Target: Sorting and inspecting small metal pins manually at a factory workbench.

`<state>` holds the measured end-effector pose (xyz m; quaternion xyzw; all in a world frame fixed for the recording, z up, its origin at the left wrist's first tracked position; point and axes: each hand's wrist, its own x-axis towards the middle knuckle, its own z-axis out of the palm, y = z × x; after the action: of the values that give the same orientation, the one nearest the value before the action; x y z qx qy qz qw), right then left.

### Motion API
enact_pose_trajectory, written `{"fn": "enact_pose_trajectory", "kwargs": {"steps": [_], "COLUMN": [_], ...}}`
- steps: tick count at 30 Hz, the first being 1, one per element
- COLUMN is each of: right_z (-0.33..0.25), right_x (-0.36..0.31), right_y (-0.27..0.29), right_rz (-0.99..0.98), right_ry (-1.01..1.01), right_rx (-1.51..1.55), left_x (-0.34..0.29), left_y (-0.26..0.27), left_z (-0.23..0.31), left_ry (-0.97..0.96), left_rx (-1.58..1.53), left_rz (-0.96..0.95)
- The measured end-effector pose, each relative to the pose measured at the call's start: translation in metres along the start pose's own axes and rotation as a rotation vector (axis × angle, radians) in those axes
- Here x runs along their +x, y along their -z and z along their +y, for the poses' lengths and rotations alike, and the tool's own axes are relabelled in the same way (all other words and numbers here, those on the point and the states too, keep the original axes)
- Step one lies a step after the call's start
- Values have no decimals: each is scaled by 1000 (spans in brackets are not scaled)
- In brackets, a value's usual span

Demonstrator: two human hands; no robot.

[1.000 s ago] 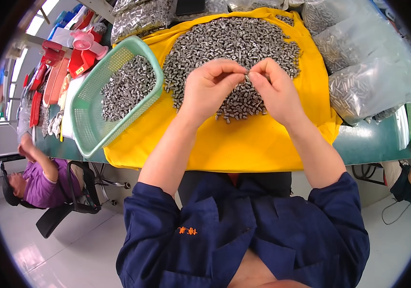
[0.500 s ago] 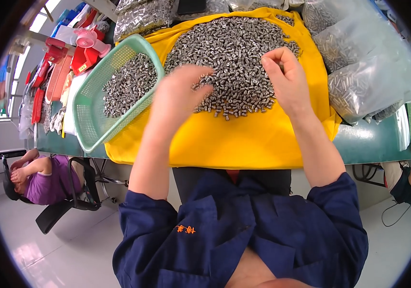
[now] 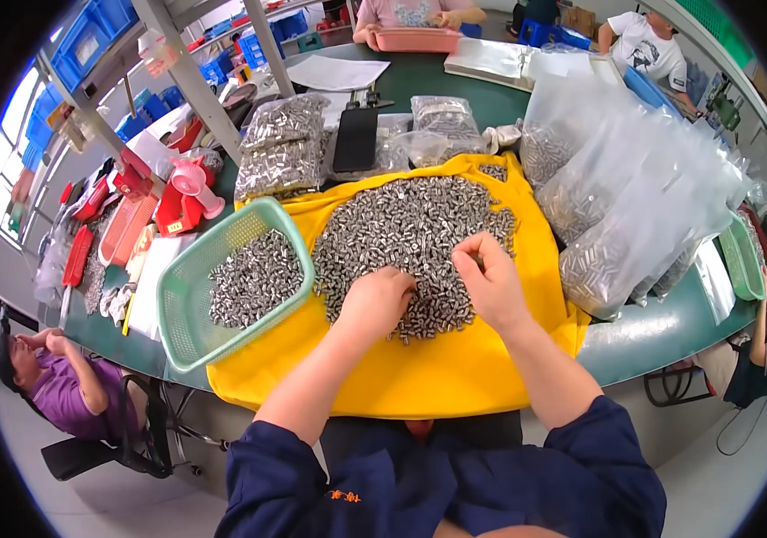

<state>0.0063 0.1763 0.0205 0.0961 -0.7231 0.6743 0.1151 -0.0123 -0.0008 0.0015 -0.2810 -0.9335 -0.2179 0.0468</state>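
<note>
A heap of small shiny metal cylindrical pieces [image 3: 401, 215] lies spread on a yellow cloth [image 3: 383, 386]. At the heap's near left edge is my left hand [image 3: 374, 303], its fingers drawn together and dipping toward the pieces; whatever lies between the tips is hidden. My right hand [image 3: 494, 282] is held over the right side of the heap, thumb and forefinger pinched. What it holds, if anything, is too small to make out. Left of the heap, a pale green plastic basket [image 3: 188, 327] holds many similar metal pieces and overlaps the cloth.
Behind the cloth lie bags of metal parts [image 3: 280, 143] and a black phone [image 3: 355, 141]. Large clear bags of parts [image 3: 598, 224] stand at the right. A pink fan [image 3: 190, 179] and red trays [image 3: 177, 211] are at the left. Other people sit around the green table [image 3: 491, 103].
My left hand has moved from beside the basket to the heap, and its fingers have closed. My right hand stays pinched over the heap. The view has tilted upward.
</note>
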Motion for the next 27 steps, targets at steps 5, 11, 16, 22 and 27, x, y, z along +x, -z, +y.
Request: {"fn": "enact_pose_trajectory", "kwargs": {"steps": [5, 11, 16, 22, 27], "right_z": [6, 7, 5, 5, 9], "right_x": [2, -3, -6, 6, 3], "right_y": [-3, -1, -2, 0, 0], "right_rz": [20, 1, -165, -154, -185], "right_ry": [59, 38, -84, -47, -37], "right_rx": [-67, -73, -190, -45, 0], "left_x": [8, 14, 12, 18, 16], "left_y": [0, 21, 4, 3, -3], "left_z": [-9, 19, 12, 3, 2], "left_ry": [-5, 273, 347, 284, 263], "left_rx": [-38, -708, -1317, -1463, -1496], "left_rz": [106, 104, 42, 53, 27]}}
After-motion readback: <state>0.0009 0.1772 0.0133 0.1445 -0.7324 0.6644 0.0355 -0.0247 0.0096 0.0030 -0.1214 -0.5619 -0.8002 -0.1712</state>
